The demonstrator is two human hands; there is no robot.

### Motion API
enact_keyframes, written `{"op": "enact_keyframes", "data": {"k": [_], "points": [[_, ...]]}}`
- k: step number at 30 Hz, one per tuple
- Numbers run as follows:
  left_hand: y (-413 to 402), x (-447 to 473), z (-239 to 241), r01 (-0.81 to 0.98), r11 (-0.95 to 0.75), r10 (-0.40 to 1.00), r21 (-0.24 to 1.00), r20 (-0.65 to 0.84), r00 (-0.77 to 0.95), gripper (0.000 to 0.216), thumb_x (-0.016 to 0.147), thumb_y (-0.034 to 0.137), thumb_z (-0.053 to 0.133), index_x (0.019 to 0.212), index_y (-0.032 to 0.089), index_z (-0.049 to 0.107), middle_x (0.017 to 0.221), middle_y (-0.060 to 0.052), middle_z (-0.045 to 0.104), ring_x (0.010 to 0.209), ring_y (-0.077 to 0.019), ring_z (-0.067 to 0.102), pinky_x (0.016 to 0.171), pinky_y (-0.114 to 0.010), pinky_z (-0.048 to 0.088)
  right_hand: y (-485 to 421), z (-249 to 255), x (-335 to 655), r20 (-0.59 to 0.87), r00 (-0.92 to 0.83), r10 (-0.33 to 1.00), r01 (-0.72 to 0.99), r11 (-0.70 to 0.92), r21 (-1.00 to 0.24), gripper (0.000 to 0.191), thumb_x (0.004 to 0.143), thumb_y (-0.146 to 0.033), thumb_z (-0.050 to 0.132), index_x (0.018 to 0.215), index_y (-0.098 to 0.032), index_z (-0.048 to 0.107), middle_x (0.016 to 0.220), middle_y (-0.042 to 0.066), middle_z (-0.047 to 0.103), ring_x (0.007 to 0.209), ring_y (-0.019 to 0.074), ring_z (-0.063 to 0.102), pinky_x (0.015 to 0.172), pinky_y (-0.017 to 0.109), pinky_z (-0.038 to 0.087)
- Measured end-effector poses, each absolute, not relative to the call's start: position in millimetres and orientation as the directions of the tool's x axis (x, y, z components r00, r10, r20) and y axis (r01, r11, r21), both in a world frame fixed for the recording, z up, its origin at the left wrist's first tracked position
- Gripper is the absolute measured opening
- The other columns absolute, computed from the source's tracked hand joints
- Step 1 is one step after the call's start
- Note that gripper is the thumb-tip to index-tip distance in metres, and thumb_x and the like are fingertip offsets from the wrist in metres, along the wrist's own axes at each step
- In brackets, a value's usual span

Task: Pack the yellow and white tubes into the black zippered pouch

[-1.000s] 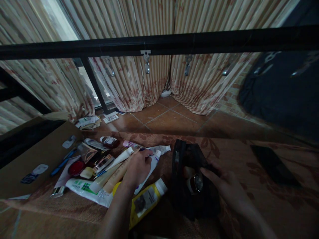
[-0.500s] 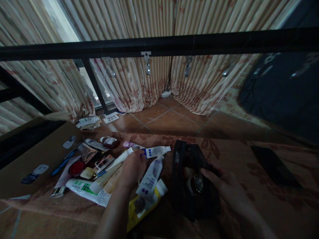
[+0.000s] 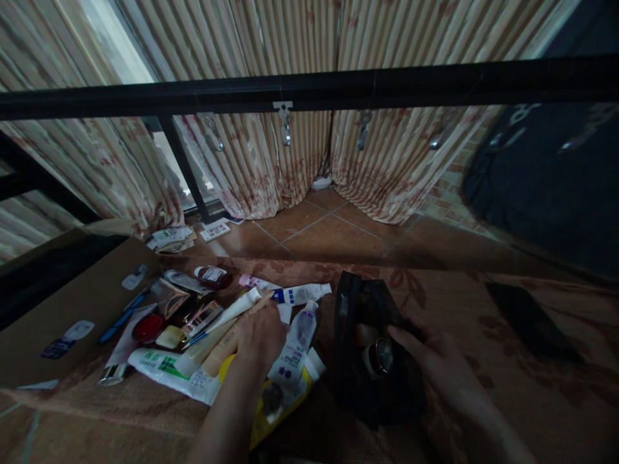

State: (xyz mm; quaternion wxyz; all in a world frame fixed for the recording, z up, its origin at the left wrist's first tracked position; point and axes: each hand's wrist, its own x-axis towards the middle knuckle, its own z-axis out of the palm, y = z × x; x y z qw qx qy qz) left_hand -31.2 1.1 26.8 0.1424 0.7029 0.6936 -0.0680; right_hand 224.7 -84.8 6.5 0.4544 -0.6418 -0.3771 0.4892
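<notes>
My left hand (image 3: 261, 335) is curled over a pile of toiletry tubes on a patterned mat. A small white tube (image 3: 285, 314) pokes out from its fingertips. Just right of the hand lies a white tube with purple print (image 3: 296, 345), resting on a yellow tube (image 3: 271, 407). A blue-and-white tube (image 3: 302, 294) lies beyond the fingers. My right hand (image 3: 430, 367) grips the right rim of an open black pouch (image 3: 348, 380). A small round jar (image 3: 382, 356) sits inside the pouch.
More tubes, a red round case (image 3: 147, 327) and a green-and-white tube (image 3: 164, 370) lie left of the hand. A cardboard box (image 3: 72, 296) stands at far left. A black rail (image 3: 309, 90) crosses overhead. A dark flat object (image 3: 532, 322) lies at the right, with a dark bag (image 3: 546, 180) behind it.
My left hand let the purple-printed white tube drop onto the yellow tube, drew back slightly and now curls on a small white tube. My right hand stayed on the pouch.
</notes>
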Motion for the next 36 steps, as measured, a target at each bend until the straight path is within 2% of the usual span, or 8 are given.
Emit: {"op": "enact_keyframes", "data": {"k": [5,9,16,20,24,28,32,36], "points": [[-1.9,-18.3,18.5,0.998,-0.043,0.948,0.039,-0.313,0.054,0.042,0.088,0.023,0.053,0.126,0.005,0.053,0.109,-0.021,0.072,0.107,-0.0306,0.068,0.084,-0.035,0.049,-84.3,6.9,223.9,-0.285,0.219,0.933,0.014,-0.295,-0.955,0.049,0.079,-0.05,0.07,0.118,-0.019,0.067,0.103,0.006,0.076,0.094,0.0282,0.071,0.08,0.036,0.055],[-2.6,-15.8,11.9,0.996,-0.073,0.952,0.048,-0.295,0.084,0.04,0.085,0.017,0.05,0.122,0.004,0.055,0.104,-0.022,0.073,0.103,-0.0322,0.069,0.083,-0.037,0.049,-83.7,6.5,224.1,-0.275,0.238,0.931,0.037,-0.292,-0.956,0.048,0.078,-0.05,0.07,0.114,-0.018,0.068,0.102,0.007,0.076,0.094,0.0293,0.071,0.08,0.037,0.055],[0.6,-21.5,7.8,0.948,-0.08,0.988,0.307,-0.102,0.116,0.03,0.09,0.025,0.043,0.108,0.011,0.063,0.099,-0.017,0.073,0.098,-0.0286,0.068,0.084,-0.035,0.046,-84.6,5.5,226.3,-0.262,0.245,0.933,0.077,-0.288,-0.955,0.05,0.078,-0.052,0.07,0.114,-0.017,0.069,0.103,0.009,0.076,0.098,0.0311,0.07,0.079,0.037,0.055],[4.0,-26.4,13.4,0.902,-0.056,0.994,0.428,-0.059,0.09,0.03,0.087,0.027,0.052,0.109,0.014,0.067,0.103,-0.015,0.073,0.096,-0.0268,0.068,0.082,-0.033,0.045,-85.4,5.2,225.5,-0.269,0.25,0.93,0.06,-0.292,-0.955,0.05,0.077,-0.052,0.07,0.113,-0.018,0.069,0.101,0.008,0.077,0.096,0.0314,0.071,0.075,0.037,0.056],[6.4,-31.1,18.6,0.843,-0.02,1.0,0.537,-0.004,0.026,0.016,0.083,0.026,0.058,0.091,0.017,0.07,0.088,-0.008,0.073,0.082,-0.0217,0.067,0.074,-0.029,0.043,-85.1,4.8,224.6,-0.274,0.244,0.93,0.044,-0.293,-0.955,0.047,0.077,-0.052,0.071,0.109,-0.018,0.07,0.103,0.009,0.076,0.098,0.0313,0.07,0.074,0.035,0.056],[6.0,-33.7,19.3,0.811,-0.039,0.998,0.584,0.06,0.005,0.008,0.081,0.022,0.059,0.08,0.02,0.066,0.068,-0.001,0.066,0.064,-0.016,0.06,0.061,-0.025,0.037,-84.6,6.6,223.8,-0.285,0.249,0.926,0.053,-0.307,-0.95,0.048,0.077,-0.052,0.071,0.11,-0.018,0.069,0.101,0.008,0.077,0.095,0.03,0.071,0.077,0.036,0.055],[5.5,-34.5,19.3,0.797,-0.126,0.991,0.59,0.107,0.078,0.011,0.08,0.016,0.058,0.086,0.02,0.066,0.078,-0.002,0.069,0.071,-0.0165,0.062,0.065,-0.025,0.039,-84.1,8.7,223.2,-0.288,0.242,0.927,0.071,-0.313,-0.947,0.049,0.078,-0.051,0.07,0.113,-0.018,0.068,0.101,0.007,0.076,0.093,0.0291,0.071,0.078,0.037,0.055],[7.0,-37.7,18.5,0.786,-0.129,0.991,0.604,0.058,0.118,0.019,0.078,0.011,0.057,0.092,0.02,0.066,0.084,-0.002,0.07,0.076,-0.0173,0.064,0.068,-0.025,0.042,-84.0,10.7,222.0,-0.294,0.222,0.93,0.04,-0.31,-0.95,0.051,0.079,-0.051,0.069,0.116,-0.017,0.066,0.1,0.008,0.076,0.092,0.0292,0.071,0.077,0.037,0.055]]}}
